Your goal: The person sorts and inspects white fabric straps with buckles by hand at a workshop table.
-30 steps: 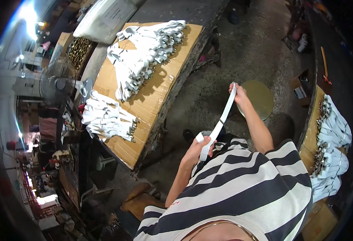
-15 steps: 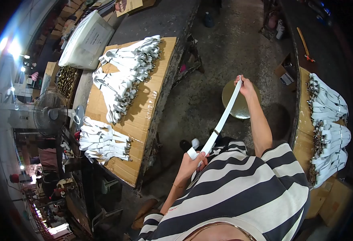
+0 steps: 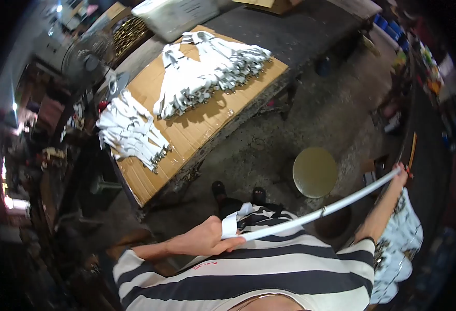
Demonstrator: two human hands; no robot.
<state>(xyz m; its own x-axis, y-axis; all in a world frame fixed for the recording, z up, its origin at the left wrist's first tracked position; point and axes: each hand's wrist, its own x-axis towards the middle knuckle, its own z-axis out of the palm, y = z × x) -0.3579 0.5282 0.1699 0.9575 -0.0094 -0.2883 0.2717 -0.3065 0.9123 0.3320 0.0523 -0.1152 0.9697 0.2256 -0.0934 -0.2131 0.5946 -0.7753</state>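
Observation:
A white strap (image 3: 285,226) stretches across the front of my body, bowing slightly, with a small metal slider (image 3: 323,211) partway along it. Near my chest, my left hand (image 3: 211,236) is closed on one part of the strap; a loop of it stands up beside the fingers. Far out to the right, my right hand (image 3: 402,174) pinches the other end. On a cardboard sheet (image 3: 186,150) to the left lie fanned bundles of white straps (image 3: 127,129) with metal ends. More white straps (image 3: 401,228) are partly hidden behind my right arm.
A round stool (image 3: 315,172) stands on the floor ahead. The dark workbench (image 3: 321,26) carries a translucent plastic box (image 3: 176,15) at the back. A fan (image 3: 88,59) is at the left, and an orange-handled tool (image 3: 413,147) lies on the right-hand bench.
My right hand has swung out to the right and farther from my left hand, drawing the strap across my body. My head view has turned, so the bench and stool appear shifted.

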